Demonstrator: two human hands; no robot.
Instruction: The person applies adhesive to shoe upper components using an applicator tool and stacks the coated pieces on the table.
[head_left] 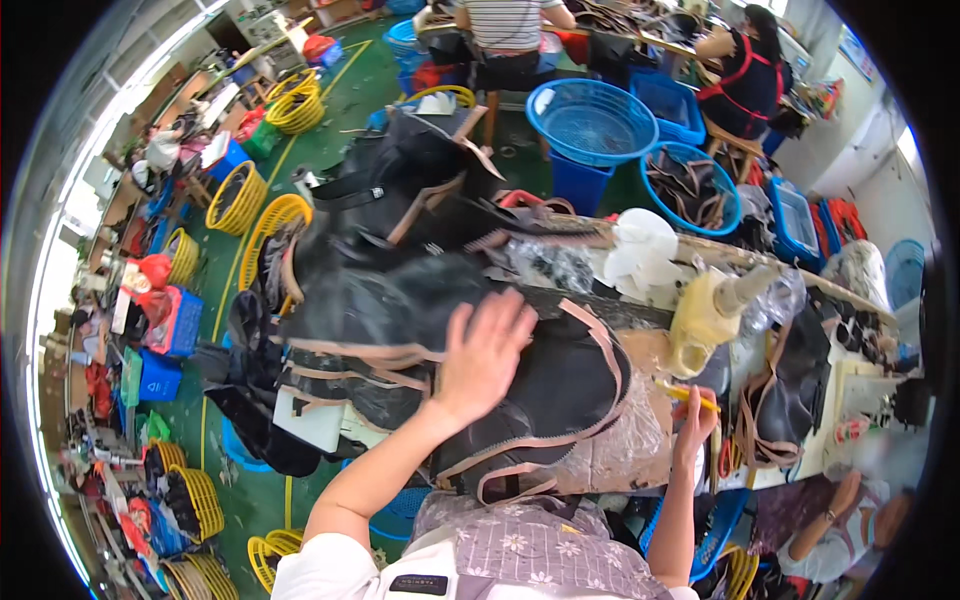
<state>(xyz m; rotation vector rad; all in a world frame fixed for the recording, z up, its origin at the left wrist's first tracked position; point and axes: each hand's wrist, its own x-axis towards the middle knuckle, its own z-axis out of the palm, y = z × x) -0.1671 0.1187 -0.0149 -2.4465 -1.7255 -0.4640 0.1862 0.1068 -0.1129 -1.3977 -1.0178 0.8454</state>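
Yellow baskets [234,212] on green floor [350,112]

black panel [565,385] | tan-edged, curved, lying flat | yellow tool [675,391] | slender, right of panel

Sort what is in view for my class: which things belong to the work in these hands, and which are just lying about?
Apparently in the work:
black tan-edged piece, by the left hand
yellow stick, in the right hand
yellow container, close by

Apparently just lying about:
large blue basin
yellow baskets, upper left
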